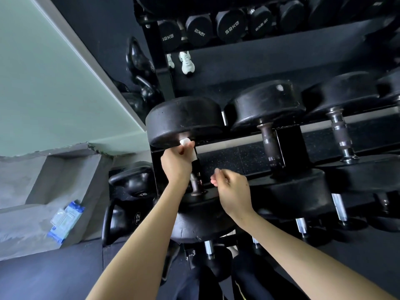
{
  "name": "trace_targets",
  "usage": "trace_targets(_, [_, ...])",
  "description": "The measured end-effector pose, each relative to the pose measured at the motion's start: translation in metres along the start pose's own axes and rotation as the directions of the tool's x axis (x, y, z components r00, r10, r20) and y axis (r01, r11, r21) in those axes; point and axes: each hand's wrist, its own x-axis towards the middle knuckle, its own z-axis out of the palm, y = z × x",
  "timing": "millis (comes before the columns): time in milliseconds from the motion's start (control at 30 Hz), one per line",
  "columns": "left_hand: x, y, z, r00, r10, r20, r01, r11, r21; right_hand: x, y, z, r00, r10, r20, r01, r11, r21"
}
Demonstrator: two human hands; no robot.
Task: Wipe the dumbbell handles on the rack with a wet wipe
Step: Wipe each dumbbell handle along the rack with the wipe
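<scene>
Left hand wrapped round the upper part of the handle of the leftmost dumbbell on the rack, with the white wet wipe held between hand and metal; one corner of the wipe sticking out above the thumb, just under the big black far head; another strip of it showing at the finger side; lower part of the handle bare and dark brown, down to the near head. Right hand beside it and a bit lower, not touching the handle; fingers loosely curled, thumb near the forefinger, nothing seen inside. Both forearms bare, reaching up from the bottom edge. Next dumbbells to the right in the same row; shiny handles on the lower row. Kettlebells on the floor left of the rack, one marked 12. Blue and white pack of wipes lying on the grey ledge at far left, well apart from both hands. Mirror behind the rack, showing further dumbbells and a white shoe.
</scene>
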Motion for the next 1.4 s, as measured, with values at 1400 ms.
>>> trace_targets(1400, [0.011,-0.015,-0.015,0.968,0.031,0.251,-0.009,0.996,-0.088,-0.003,-0.002,-0.001,0.999,-0.048,-0.004,0.047,0.998,-0.050])
